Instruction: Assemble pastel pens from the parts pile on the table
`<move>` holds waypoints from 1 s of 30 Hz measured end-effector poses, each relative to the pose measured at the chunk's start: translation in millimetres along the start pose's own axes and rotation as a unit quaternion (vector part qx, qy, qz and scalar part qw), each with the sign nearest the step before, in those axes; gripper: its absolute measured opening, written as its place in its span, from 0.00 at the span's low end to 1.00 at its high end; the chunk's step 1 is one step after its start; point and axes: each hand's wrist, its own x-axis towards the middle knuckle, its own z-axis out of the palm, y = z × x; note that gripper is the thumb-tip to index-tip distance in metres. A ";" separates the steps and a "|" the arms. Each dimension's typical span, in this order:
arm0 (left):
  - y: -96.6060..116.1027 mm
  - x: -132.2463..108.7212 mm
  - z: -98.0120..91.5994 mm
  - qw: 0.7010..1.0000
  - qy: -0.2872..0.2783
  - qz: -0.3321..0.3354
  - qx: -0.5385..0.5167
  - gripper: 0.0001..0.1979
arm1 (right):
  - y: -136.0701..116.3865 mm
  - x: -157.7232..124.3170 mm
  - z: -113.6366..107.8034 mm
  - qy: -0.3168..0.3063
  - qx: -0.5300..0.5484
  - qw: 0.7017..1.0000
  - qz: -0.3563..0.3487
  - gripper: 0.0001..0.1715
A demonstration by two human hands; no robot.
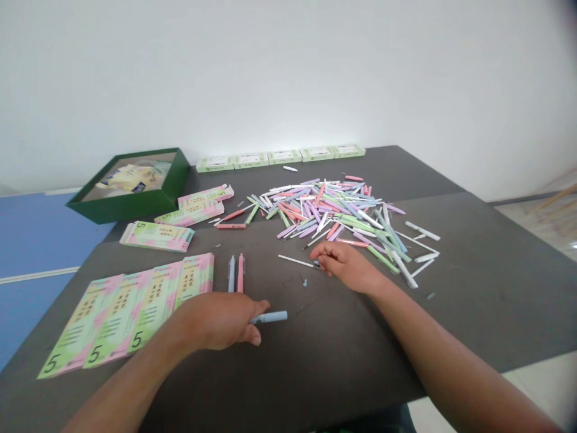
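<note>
Left hand point(216, 319) is being held curled around the near end of a blue pen point(270, 317), with the barrel poking out past the fingers. Right hand point(347, 267) is being kept palm down, fingers nearly closed and pinched onto the end of a thin white pen part point(297, 261); how firm that grip is cannot be told. Between the hands, a blue pen point(231, 273) and a pink pen point(240, 272) are being left lying side by side on a dark grey table point(315, 373). A tiny blue part point(305, 282) is lying just left of the right hand. Just beyond that hand, a big pile of pastel pen parts point(333, 210) is being spread across the table. Cards marked 5 point(121, 316) are being laid out at left, with more stacks point(157, 236) behind them. A green box point(130, 207) is sitting at the far left corner, and white boxes point(279, 157) are lined up along the far edge.
</note>
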 end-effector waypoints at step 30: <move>4.0 3.1 4.6 1.000 0.011 0.005 0.013 0.25 | -20.2 -10.7 7.6 -0.049 -0.249 0.963 -0.090 0.09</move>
